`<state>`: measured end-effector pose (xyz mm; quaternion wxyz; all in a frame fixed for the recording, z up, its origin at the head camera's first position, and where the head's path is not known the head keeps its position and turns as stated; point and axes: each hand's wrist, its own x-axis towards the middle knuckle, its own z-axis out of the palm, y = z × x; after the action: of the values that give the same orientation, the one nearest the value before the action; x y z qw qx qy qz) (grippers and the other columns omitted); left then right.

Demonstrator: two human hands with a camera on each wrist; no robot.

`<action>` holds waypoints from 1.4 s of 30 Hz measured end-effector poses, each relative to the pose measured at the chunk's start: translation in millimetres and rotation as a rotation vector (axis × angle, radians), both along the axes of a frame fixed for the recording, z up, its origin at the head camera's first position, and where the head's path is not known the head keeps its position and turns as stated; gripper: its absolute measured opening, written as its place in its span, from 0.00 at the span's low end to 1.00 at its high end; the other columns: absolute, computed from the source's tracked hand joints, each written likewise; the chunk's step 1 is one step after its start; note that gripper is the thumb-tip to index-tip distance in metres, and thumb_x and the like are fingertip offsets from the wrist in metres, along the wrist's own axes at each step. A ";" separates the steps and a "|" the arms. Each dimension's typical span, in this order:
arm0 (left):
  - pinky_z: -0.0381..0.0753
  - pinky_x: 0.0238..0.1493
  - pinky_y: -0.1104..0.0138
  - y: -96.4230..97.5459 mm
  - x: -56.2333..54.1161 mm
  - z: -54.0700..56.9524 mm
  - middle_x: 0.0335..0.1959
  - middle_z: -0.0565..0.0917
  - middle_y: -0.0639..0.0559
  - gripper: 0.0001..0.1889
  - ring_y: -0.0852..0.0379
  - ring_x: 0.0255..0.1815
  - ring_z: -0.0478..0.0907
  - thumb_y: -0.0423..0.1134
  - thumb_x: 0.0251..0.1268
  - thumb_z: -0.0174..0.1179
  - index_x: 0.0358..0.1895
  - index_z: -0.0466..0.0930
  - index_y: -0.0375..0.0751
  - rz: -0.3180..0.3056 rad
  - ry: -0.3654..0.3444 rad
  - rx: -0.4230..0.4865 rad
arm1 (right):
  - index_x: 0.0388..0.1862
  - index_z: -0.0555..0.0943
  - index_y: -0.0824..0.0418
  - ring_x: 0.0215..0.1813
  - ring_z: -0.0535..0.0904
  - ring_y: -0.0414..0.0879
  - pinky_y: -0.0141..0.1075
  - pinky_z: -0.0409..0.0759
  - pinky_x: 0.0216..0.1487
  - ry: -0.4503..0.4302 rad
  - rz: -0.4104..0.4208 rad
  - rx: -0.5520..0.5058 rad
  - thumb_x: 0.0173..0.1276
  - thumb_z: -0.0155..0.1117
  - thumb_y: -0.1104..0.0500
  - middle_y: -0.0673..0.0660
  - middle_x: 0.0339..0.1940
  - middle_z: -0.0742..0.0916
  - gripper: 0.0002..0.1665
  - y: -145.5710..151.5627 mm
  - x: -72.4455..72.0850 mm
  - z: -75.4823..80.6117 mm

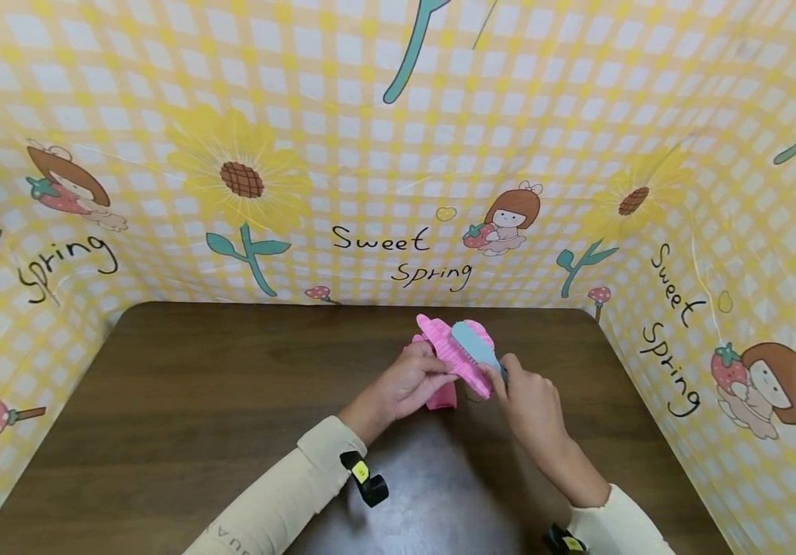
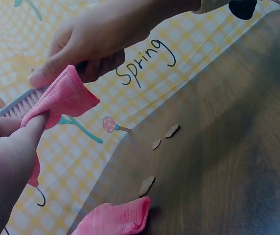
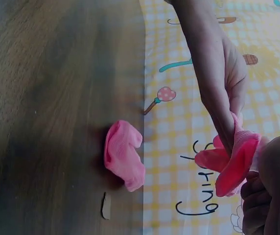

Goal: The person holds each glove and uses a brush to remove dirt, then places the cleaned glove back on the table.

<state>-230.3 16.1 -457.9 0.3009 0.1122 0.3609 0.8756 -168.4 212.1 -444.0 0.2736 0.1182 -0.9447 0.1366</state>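
In the head view, my left hand (image 1: 412, 379) pinches a pink knitted glove (image 1: 455, 358) between thumb and fingers, its cuff facing me. My right hand (image 1: 531, 401) grips a light blue brush (image 1: 474, 344) by its handle. The brush's bristles (image 2: 26, 104) lie against the glove in the left wrist view; the glove hides part of them. A second pink knitted piece (image 3: 124, 154), which looks like another glove, lies on the table below the hands. Finger-like parts of the held glove (image 3: 213, 159) hang down in the right wrist view.
The dark brown wooden table (image 1: 231, 401) ends at a yellow checked cloth backdrop (image 1: 370, 169). Several small tan flakes (image 2: 148, 185) lie on the table near its edge. Black bands with yellow labels (image 1: 365, 478) are on the sleeves.
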 end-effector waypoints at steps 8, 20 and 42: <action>0.45 0.83 0.43 2.7 1.3 -1.8 0.81 0.48 0.27 0.33 0.35 0.84 0.45 0.14 0.68 0.32 0.77 0.41 0.20 0.022 -0.012 -0.009 | 0.28 0.69 0.63 0.14 0.63 0.46 0.38 0.63 0.12 0.034 -0.051 0.018 0.67 0.72 0.51 0.49 0.09 0.67 0.23 4.1 -6.1 -3.0; 0.47 0.83 0.43 4.0 0.9 -1.7 0.81 0.50 0.27 0.32 0.36 0.83 0.46 0.14 0.67 0.33 0.75 0.43 0.19 0.024 0.000 -0.029 | 0.33 0.73 0.65 0.14 0.66 0.50 0.47 0.71 0.12 -0.008 -0.107 -0.017 0.70 0.69 0.50 0.53 0.10 0.69 0.21 10.3 -11.3 -3.7; 0.53 0.82 0.47 -4.8 -3.2 2.8 0.81 0.54 0.28 0.33 0.38 0.82 0.51 0.14 0.68 0.35 0.78 0.45 0.21 0.004 0.013 -0.034 | 0.33 0.72 0.63 0.16 0.66 0.44 0.37 0.67 0.15 -0.070 0.025 -0.043 0.70 0.69 0.51 0.48 0.12 0.67 0.19 -7.3 2.3 7.6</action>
<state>-233.4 11.3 -455.1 0.2985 0.1120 0.3781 0.8691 -166.1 204.8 -436.4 0.2410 0.1194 -0.9490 0.1645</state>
